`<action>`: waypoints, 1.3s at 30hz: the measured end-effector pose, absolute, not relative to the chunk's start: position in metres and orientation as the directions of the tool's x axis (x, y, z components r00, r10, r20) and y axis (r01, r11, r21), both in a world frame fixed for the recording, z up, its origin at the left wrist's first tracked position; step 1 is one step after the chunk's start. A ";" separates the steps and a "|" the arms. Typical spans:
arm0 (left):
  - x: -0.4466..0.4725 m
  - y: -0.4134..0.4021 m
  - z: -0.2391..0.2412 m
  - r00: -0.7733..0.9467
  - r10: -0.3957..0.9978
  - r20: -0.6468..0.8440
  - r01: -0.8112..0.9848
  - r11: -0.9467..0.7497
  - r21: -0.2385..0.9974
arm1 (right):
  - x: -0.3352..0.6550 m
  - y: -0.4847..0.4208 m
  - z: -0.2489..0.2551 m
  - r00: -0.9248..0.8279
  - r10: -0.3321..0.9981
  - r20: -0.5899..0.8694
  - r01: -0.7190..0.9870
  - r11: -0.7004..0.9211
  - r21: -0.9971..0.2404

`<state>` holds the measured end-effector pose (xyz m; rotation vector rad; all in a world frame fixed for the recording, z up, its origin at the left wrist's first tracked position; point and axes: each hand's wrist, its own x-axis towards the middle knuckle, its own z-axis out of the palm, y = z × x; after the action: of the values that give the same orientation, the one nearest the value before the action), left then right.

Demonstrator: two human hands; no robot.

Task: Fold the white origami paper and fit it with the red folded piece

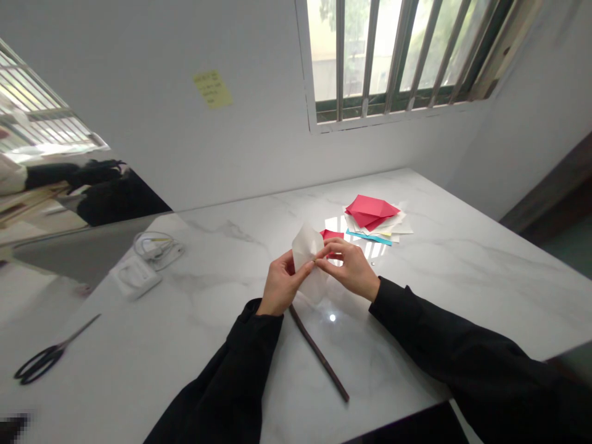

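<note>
A folded piece of white paper [305, 242] is held up over the table, its edges bent in toward the middle. My left hand [280, 283] grips it from the left, thumb pressed near its centre. The fingertips of my right hand [350, 269] pinch at that same centre point; a tiny thing there is too small to name. Below my hands a dark brown stick [319, 353] lies slantwise on the table, its far end near my left wrist. Partly hidden behind my right hand is a piece of red paper [333, 235].
Farther back on the white marbled table [222, 345] is a pile with red folded paper [370, 211], white sheets and a blue strip [370, 237]. Black-handled scissors [44, 362] and a white charger [136, 275] with cable lie left. A small shiny bit [373, 264] sits right of my hand.
</note>
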<state>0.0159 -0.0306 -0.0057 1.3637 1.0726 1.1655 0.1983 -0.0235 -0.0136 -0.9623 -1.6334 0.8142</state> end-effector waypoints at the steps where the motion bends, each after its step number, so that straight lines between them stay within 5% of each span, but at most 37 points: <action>1: 0.016 -0.031 -0.006 0.141 0.985 0.097 0.011 -0.099 0.995 | 0.198 -0.024 -0.013 -0.150 0.901 0.406 0.164 0.428 -0.889; 13: 0.017 -0.031 -0.007 0.110 0.991 0.078 -0.010 -0.077 0.997 | 0.197 -0.023 -0.014 -0.146 0.950 0.276 -0.022 0.276 -0.961; 28: 0.017 -0.029 -0.009 0.104 0.990 0.093 -0.006 -0.093 0.996 | 0.201 -0.025 -0.010 -0.220 0.866 0.450 0.259 0.496 -0.829; 39: 0.018 -0.030 -0.009 0.114 0.990 0.078 -0.004 -0.078 0.997 | 0.204 -0.020 -0.015 -0.264 0.874 0.409 0.224 0.468 -0.855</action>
<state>0.0179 -0.0301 -0.0088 1.3186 1.0868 1.1807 0.2043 -0.0200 -0.0152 -0.9396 -1.7545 0.8460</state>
